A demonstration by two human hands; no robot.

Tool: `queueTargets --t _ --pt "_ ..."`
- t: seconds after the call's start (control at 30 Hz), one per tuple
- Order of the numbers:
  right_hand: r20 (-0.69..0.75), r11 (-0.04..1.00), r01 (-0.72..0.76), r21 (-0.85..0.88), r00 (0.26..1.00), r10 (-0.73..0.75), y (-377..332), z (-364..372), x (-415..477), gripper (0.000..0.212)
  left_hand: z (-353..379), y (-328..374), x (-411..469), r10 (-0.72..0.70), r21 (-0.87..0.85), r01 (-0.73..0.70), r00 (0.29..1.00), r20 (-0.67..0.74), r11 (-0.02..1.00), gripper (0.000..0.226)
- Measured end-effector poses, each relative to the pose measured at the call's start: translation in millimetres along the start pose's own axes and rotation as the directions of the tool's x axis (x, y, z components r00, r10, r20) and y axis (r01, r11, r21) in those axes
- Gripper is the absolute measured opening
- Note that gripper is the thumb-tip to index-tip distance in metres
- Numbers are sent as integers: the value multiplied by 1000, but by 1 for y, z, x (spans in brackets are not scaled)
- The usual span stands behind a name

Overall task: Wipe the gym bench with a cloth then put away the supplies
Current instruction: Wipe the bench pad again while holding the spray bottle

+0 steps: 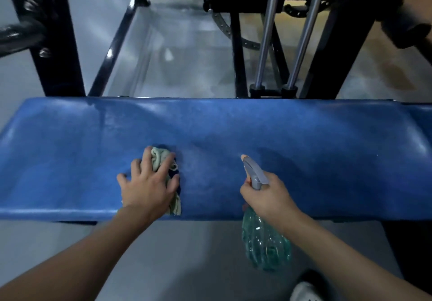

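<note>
Spanning the view from side to side, the blue padded bench [304, 137] is seen from above, its glossy top marked by pale streaks of reflected light. Beyond its far edge, a black metal frame [58, 43] is set on the grey floor [177, 254], and two chrome rods [266, 34] are seated in black collars just behind the far edge, right of the middle. A green, see-through spray bottle [264, 242] is held over the near edge of the bench, right of centre; its body hangs below that edge, in front of the floor, while its grey trigger head [256, 172] is raised above the pad and its nozzle is pointed toward the far edge. The neck of the bottle is gripped by the right hand [268, 195], whose fingers are curled tightly round it below the trigger head. The left hand [147, 186] is laid on the pad near the near edge, left of centre, with its fingers spread apart and pressed down. Beneath that hand a pale green cloth [159, 158] is pinned against the bench; bunched folds are shown between the fingers and a frayed end is trailed toward the near edge beside the wrist. A white shoe [306, 291] is partly shown on the floor at the bottom, below the bottle.
</note>
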State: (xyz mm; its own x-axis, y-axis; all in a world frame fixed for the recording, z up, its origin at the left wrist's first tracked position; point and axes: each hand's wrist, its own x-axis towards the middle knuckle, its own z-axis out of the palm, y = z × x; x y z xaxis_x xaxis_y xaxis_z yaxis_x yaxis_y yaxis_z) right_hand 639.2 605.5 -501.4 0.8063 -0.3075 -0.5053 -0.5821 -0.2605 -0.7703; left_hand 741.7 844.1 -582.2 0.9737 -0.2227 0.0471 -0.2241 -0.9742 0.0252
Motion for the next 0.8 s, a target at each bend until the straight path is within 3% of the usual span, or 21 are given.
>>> queueTargets --t 0.1,0.33,0.47,0.67,0.8 --pt "15 1000 9 -1 1000 -9 -9 18 -1 16 0 -28 -4 -45 -10 45 999 -17 999 57" --pt "167 992 120 -30 979 -114 -36 67 -3 14 -6 -84 -14 -171 -22 172 985 25 985 52" --pt "152 991 98 -95 985 -83 -51 97 0 16 -8 -109 -18 -223 -27 224 974 37 974 54" --pt "210 981 167 -101 967 -143 -72 134 2 16 -5 -146 -20 -236 -5 236 971 -23 972 55" --pt "240 969 210 -128 955 -175 -92 160 7 16 -9 -167 -16 -264 4 264 964 23 965 54"
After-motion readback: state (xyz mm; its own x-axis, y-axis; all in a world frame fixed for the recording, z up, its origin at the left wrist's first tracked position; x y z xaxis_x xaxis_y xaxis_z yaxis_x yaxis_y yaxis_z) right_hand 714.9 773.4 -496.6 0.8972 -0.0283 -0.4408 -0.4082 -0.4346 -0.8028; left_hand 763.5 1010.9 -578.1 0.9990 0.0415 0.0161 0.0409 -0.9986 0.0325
